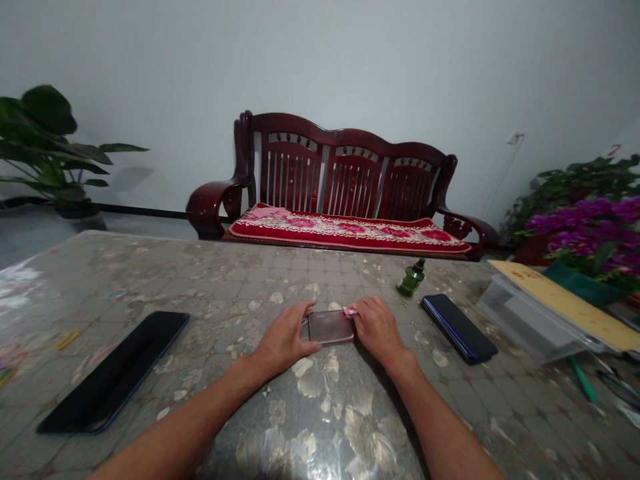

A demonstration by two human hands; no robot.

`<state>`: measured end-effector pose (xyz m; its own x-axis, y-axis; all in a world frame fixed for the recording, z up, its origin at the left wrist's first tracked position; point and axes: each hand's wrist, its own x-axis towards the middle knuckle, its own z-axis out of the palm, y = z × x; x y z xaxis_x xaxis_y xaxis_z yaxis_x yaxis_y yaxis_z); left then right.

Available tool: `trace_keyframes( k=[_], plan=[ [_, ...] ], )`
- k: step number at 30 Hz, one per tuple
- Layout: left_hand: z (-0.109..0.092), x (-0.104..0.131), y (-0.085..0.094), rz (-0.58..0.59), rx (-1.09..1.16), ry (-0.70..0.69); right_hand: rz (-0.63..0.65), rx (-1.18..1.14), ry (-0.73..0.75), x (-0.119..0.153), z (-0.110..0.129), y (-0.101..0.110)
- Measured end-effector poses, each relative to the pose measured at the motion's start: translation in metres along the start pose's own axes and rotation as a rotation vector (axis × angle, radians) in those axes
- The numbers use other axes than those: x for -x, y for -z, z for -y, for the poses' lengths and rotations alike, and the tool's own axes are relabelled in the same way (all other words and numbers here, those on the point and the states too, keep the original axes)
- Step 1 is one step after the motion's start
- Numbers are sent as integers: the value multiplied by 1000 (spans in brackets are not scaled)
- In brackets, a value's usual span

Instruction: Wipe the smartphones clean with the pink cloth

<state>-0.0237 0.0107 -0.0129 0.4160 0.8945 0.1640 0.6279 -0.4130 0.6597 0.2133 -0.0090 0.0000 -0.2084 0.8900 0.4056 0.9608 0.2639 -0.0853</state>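
A clear phone case (330,327) with a pinkish rim lies low over the tabletop in front of me. My left hand (286,335) grips its left end, thumb on the near edge and fingers at the far edge. At the right end, my right hand (376,327) is closed on a small pink cloth (350,311), pressed against the case's far right corner. Most of the cloth is hidden in the fingers. To the right of that hand lie a dark phone (459,328) and a small green spray bottle (411,278), standing tilted in view.
A black tablet (117,370) lies on the patterned table (370,427) at left, near a yellow band (67,339). On the right are a clear plastic box (530,320), a yellow board (565,303) and purple flowers (595,230). A wooden bench (345,173) stands behind.
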Motion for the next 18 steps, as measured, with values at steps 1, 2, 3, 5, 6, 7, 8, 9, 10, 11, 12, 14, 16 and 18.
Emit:
trace_keyframes(
  k=[1, 2, 3, 5, 6, 7, 8, 9, 10, 11, 12, 14, 16, 18],
  plan=[
    [0, 0, 0, 1, -2, 1, -6, 14, -22, 0, -1, 0],
    [0, 0, 1, 3, -3, 3, -15, 33, -47, 0, -2, 0],
    [-1, 0, 1, 6, -5, 5, -25, 53, -70, 0, -4, 0],
    [-1, 0, 1, 10, -7, 9, -43, 79, -94, 1, -4, 0],
    [-1, 0, 1, 10, -7, 8, -50, 77, -92, 1, -4, 0],
    [-1, 0, 1, 8, -7, 6, -53, 64, -77, 2, -2, 1],
    [0, 0, 1, 4, -7, 0, -52, 42, -52, 3, 0, 1],
    [0, 0, 0, -1, -5, -7, -49, 13, -22, 4, 3, 1],
    [1, 0, 0, -8, -3, -17, -46, -17, 7, 6, 5, 1],
    [2, 0, -1, -16, 0, -27, -45, -44, 29, 7, 7, 1],
    [2, 0, -1, -23, 4, -35, -45, -63, 41, 8, 8, 1],
    [3, 0, -1, -30, 6, -41, -58, -64, 22, 9, 5, 2],
    [2, 1, -1, -23, 0, -36, -83, -24, -32, 9, -1, 2],
    [2, 1, -1, -14, -9, -29, -111, 18, -86, 10, -9, 2]
  ],
)
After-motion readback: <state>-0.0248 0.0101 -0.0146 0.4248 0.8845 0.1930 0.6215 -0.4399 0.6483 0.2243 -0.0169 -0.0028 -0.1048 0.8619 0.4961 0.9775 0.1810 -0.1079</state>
